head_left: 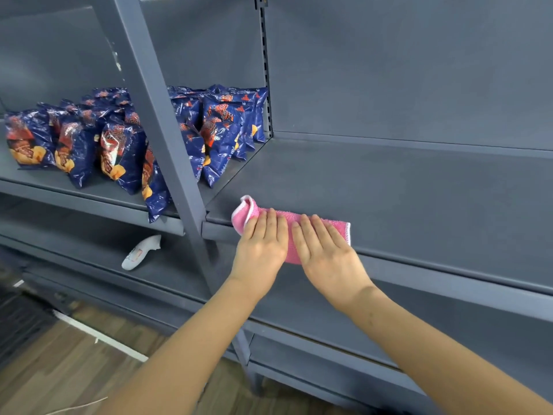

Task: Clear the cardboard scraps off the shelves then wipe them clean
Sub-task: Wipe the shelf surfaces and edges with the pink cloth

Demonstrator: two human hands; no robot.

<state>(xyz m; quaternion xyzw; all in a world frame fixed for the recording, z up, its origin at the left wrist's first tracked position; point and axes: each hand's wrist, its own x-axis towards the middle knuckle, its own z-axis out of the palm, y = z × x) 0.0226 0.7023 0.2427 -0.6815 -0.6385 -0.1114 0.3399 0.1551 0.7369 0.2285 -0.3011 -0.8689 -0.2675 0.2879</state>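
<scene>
Grey metal shelf [389, 187], front edge: left hand [260, 244], right hand [324, 253] flat, fingers spread, pressing folded pink cloth [263, 212] (wiping; no scraps visible).

Cloth [288, 223] on shelf [389, 187] front edge; bags [119, 148] left.

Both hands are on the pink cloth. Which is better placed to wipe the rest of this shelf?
Probably the right hand: it lies flat on the pink cloth, toward the shelf stretching right. The left hand is beside the post.
</scene>
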